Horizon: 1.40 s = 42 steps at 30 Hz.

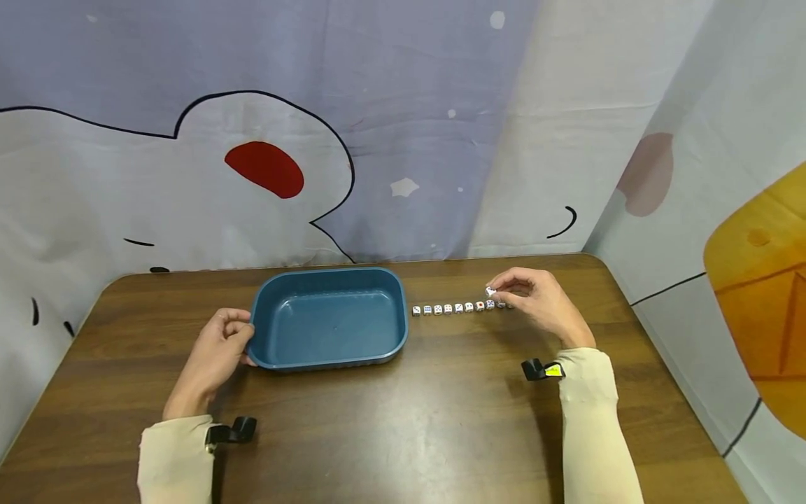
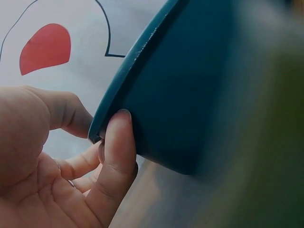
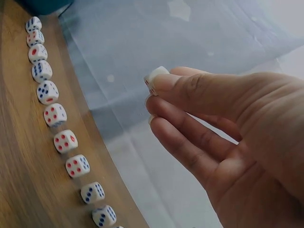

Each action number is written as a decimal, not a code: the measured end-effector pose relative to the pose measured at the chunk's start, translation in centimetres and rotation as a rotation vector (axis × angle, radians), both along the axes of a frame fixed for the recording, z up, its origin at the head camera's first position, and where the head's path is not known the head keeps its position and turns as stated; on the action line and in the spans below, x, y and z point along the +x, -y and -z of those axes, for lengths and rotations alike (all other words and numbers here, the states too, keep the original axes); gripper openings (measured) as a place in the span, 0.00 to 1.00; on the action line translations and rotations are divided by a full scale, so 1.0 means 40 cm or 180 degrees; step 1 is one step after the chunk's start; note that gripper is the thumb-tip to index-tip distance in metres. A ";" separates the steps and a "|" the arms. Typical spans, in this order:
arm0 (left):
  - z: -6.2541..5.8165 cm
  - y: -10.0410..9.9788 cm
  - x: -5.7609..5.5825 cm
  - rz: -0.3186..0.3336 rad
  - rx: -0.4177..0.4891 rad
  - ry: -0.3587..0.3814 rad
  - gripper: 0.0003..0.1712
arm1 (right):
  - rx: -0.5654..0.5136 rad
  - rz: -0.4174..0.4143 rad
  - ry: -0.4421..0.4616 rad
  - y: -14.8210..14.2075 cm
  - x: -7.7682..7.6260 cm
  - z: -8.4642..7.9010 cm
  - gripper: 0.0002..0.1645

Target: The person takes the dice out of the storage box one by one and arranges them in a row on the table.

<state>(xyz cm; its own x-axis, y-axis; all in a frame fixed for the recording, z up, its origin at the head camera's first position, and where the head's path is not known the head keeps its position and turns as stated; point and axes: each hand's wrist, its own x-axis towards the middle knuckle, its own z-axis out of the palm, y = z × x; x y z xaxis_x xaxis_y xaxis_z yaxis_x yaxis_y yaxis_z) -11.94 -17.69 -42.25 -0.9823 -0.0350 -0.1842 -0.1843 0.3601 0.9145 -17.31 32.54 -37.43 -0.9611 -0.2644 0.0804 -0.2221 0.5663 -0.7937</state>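
A white die (image 3: pixel 153 80) is pinched between the thumb and fingers of my right hand (image 1: pixel 535 301), raised above the table. Below and left of that hand runs a row of several white dice (image 1: pixel 448 309) with red and blue pips; its right end is partly hidden behind the hand. The row starts close to the right side of a blue rectangular basin (image 1: pixel 330 329). On the basin's left side, my left hand (image 1: pixel 217 350) grips the rim, with thumb and fingers on both sides of the edge in the left wrist view.
The brown wooden table (image 1: pixel 403 434) ends at the back against a printed cloth (image 1: pixel 415 126) with a cartoon pattern. Another cloth side (image 1: pixel 680 280) hangs along the right. Black bands with small devices (image 1: pixel 233 430) sit on both wrists.
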 end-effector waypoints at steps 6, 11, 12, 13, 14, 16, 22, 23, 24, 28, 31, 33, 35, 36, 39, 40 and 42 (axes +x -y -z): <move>0.002 0.002 0.000 -0.0022 0.0020 0.0030 0.22 | 0.0231 0.0146 -0.0089 -0.024 0.002 -0.001 0.07; 0.003 0.001 -0.001 -0.0032 0.0023 0.0023 0.22 | 0.0359 0.0344 -0.0124 -0.055 0.006 0.001 0.07; 0.002 0.001 -0.001 -0.0036 0.0016 0.0015 0.22 | 0.0364 0.0372 -0.0113 -0.060 0.007 0.001 0.07; 0.002 0.000 -0.001 -0.0041 0.0019 0.0007 0.22 | 0.0372 0.0399 -0.0108 -0.064 0.008 0.000 0.07; 0.002 0.000 -0.001 -0.0044 0.0021 0.0000 0.22 | 0.0372 0.0420 -0.0102 -0.068 0.010 -0.002 0.07; 0.001 0.000 0.000 -0.0040 0.0013 -0.0009 0.22 | 0.0340 0.0454 -0.0085 -0.071 0.016 -0.010 0.07; 0.003 0.002 -0.002 -0.0008 -0.0008 0.0008 0.22 | 0.0286 0.0571 -0.0151 -0.076 0.040 -0.039 0.09; 0.004 0.002 -0.002 -0.0007 -0.0013 0.0010 0.22 | 0.0289 0.0613 -0.0160 -0.083 0.040 -0.037 0.09; 0.005 0.002 -0.003 -0.0008 -0.0012 0.0014 0.23 | 0.0289 0.0640 -0.0177 -0.091 0.039 -0.032 0.09; 0.007 0.002 -0.004 -0.0014 -0.0017 0.0013 0.22 | 0.0336 0.0784 -0.0218 -0.134 0.030 -0.001 0.08; 0.005 0.001 -0.003 -0.0020 -0.0015 0.0007 0.22 | 0.0433 0.0855 -0.0272 -0.161 0.025 0.019 0.08; 0.004 0.001 -0.001 -0.0011 -0.0030 0.0007 0.22 | 0.0465 0.0883 -0.0303 -0.172 0.024 0.027 0.08; 0.003 0.000 0.000 -0.0010 -0.0044 0.0015 0.22 | 0.0498 0.0935 -0.0321 -0.182 0.025 0.032 0.08; 0.003 0.000 0.000 -0.0008 -0.0046 0.0016 0.23 | 0.0504 0.0958 -0.0325 -0.185 0.025 0.034 0.08; 0.002 0.000 0.000 0.0000 -0.0041 0.0020 0.23 | 0.0520 0.1041 -0.0326 -0.196 0.027 0.040 0.08; 0.001 0.000 0.001 0.0000 -0.0040 0.0023 0.23 | 0.0533 0.1066 -0.0327 -0.199 0.027 0.042 0.08; 0.000 0.000 0.000 0.0008 -0.0034 0.0022 0.23 | 0.0536 0.1099 -0.0316 -0.206 0.028 0.046 0.08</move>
<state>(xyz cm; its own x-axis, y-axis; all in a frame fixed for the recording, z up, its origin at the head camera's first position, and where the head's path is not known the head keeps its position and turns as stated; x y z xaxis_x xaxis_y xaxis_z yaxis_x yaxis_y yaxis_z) -11.92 -17.67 -42.27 -0.9811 -0.0345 -0.1905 -0.1896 0.3704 0.9093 -16.20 40.78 -39.28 -0.9855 0.0555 0.1604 -0.0669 0.7415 -0.6677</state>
